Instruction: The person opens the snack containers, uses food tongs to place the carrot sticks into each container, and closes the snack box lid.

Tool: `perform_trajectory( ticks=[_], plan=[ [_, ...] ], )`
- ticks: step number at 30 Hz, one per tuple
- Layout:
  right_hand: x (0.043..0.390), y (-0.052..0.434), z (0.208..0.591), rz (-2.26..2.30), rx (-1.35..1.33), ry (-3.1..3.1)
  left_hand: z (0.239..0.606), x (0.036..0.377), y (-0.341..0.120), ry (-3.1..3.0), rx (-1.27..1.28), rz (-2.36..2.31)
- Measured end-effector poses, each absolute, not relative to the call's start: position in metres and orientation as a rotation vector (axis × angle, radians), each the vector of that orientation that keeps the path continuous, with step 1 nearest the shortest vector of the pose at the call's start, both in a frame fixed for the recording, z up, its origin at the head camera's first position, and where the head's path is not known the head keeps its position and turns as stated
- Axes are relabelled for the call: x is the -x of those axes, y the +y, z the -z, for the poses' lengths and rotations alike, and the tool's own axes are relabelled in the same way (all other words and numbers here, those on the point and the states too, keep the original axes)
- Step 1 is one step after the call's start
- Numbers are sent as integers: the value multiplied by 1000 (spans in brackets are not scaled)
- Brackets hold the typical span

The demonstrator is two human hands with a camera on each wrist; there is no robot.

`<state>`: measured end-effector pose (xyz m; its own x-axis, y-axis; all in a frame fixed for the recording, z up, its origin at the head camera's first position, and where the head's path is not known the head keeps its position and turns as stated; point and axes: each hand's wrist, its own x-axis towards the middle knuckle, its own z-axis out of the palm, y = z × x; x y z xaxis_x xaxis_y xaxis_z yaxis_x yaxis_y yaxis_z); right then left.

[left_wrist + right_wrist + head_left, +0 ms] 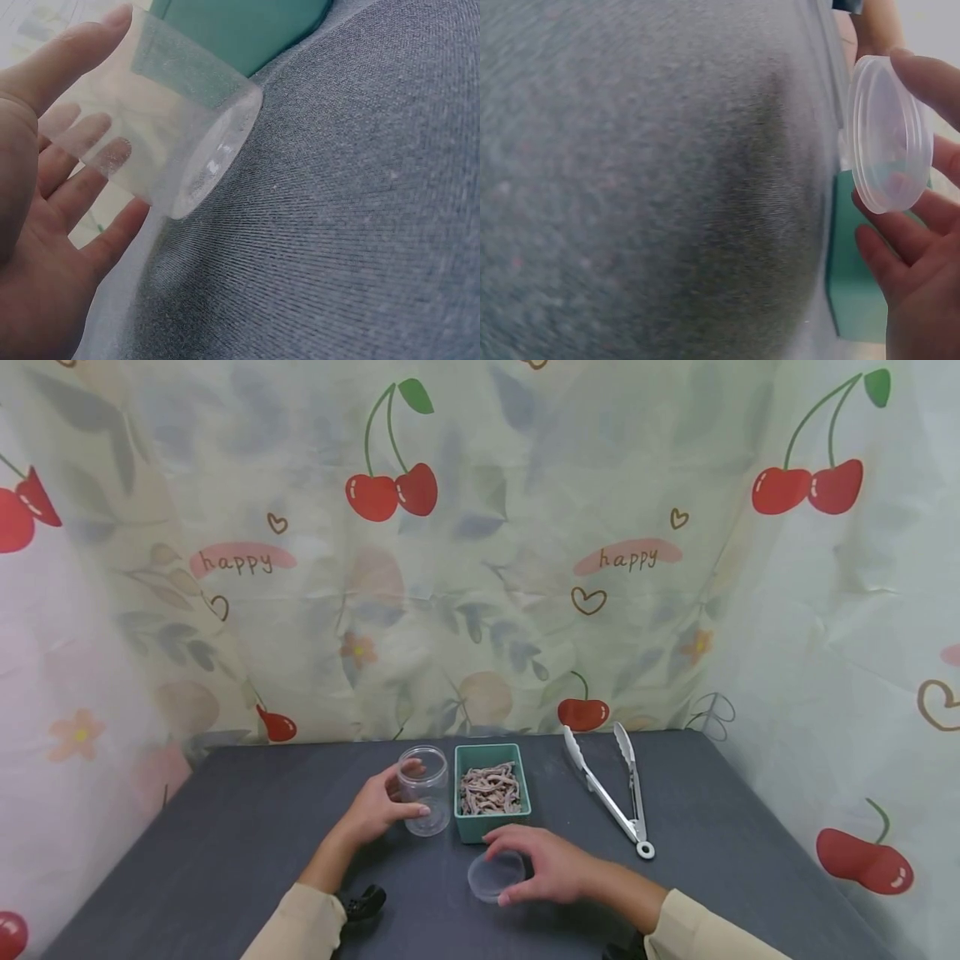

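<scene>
Both forearms are dressed in long sleeves of plain cream-beige cloth. The left sleeve (300, 925) ends above the wrist in a straight-edged cuff, with soft creases in the fabric; the right sleeve (705, 935) matches it in colour and finish. At the left cuff sits a black wrist camera mount (365, 903) – a small, rounded piece with a faint sheen and a curved outer end. A second black mount (624, 951) shows by the right cuff – mostly cut off by the head view's lower edge, its shape hard to tell.
</scene>
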<state>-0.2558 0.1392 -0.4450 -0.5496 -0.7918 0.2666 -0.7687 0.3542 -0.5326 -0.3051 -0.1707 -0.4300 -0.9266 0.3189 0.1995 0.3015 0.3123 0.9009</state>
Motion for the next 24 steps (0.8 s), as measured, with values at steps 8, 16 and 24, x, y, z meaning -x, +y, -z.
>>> perform_trajectory(
  ticks=[8,16,24],
  plan=[
    [258,139,453,904,1470,2571,429,304,-170,2522,-608,-1743],
    [261,140,455,861,1423,2593,430,304,-171,2534,-592,-1727],
    [264,141,459,834,1422,2590,430,305,-170,2564,-590,-1716]
  ],
)
